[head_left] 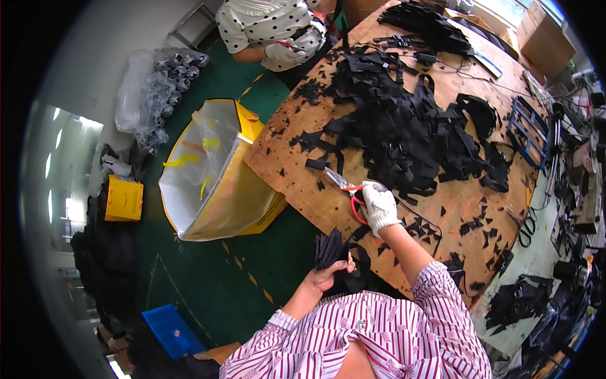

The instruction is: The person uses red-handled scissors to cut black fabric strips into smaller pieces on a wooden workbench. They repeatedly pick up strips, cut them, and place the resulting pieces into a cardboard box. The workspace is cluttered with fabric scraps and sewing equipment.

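My right hand [380, 205], in a white knitted glove, is closed round the red handles of a pair of scissors [355, 201]. Their metal blades point to the far left, over the table's near edge, towards the pile. My bare left hand [326, 276] grips a bundle of black fabric strips [330, 250] in front of my body, beside the table edge. The strips' ends fan upward out of the fist. Beyond the scissors, a large heap of black strap pieces [398, 120] covers the middle of the wooden table [293, 183].
Small black triangular offcuts [483, 224] lie scattered over the tabletop. Left of the table stands a big yellow sack [252, 189] with a white lining. A co-worker in a dotted shirt [268, 25] stands at the far side. A blue rack [527, 132] lies at the right edge.
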The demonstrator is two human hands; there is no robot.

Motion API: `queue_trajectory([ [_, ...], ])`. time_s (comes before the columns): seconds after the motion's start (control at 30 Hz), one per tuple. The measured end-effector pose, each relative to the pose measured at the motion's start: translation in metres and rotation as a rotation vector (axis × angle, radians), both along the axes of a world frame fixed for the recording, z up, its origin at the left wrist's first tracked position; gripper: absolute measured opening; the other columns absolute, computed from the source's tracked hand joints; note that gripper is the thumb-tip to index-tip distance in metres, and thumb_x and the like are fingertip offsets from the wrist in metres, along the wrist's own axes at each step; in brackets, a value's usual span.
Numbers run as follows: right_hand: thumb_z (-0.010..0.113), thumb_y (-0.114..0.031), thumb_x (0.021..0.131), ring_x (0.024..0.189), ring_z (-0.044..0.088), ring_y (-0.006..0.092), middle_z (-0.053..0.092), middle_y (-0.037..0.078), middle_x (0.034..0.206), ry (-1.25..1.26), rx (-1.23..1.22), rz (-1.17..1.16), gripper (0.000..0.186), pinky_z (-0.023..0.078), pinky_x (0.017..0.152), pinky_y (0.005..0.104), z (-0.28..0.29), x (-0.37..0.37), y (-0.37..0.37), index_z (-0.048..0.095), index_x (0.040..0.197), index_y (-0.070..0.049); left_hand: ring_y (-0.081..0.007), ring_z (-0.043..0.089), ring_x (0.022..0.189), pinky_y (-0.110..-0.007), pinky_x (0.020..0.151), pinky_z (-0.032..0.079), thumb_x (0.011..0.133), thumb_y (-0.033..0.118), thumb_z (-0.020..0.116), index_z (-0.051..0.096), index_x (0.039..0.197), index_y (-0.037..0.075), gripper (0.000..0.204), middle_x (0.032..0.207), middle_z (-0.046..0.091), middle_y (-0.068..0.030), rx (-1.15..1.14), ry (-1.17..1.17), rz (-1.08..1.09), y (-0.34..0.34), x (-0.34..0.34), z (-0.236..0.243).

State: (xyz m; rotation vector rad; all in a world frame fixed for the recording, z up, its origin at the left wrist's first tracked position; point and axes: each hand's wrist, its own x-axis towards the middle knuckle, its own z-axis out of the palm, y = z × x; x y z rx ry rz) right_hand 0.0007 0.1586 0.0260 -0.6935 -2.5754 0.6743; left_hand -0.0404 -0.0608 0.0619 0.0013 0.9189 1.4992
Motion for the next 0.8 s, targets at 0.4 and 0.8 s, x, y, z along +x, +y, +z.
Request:
queue_trajectory([
  [0.4, 0.07, -0.018, 0.072, 0.094, 0.057, 0.0365, 0.057, 0.018, 0.11, 0.026, -0.485, -0.043, 0.056, 0.046, 0.081, 0.038, 0.017, 0.019, 0.002, 0.046, 0.122, -0.007, -0.01, 0.048, 0.061, -0.028, 0.067, 0.043, 0.087, 0.022, 0.064, 0.059, 0.096, 0.005, 0.02, 0.066, 0.048, 0.0006, -0.09, 0.342, 0.231, 0.015, -0.046, -0.016],
  [0.8, 0.065, -0.005, 0.077, 0.058, 0.055, 0.0111, 0.052, 0.005, 0.083, 0.327, -1.362, -0.27, 0.037, 0.047, 0.052, 0.0248, 0.076, 0.078, -0.032, 0.041, 0.106, -0.003, -0.0126, 0.054, 0.075, -0.028, 0.072, 0.045, 0.084, 0.022, 0.065, 0.058, 0.107, 0.01, 0.027, 0.089, 0.059, 0.0006, 0.134, 0.112, 0.044, 0.085, 0.007, 0.01],
])
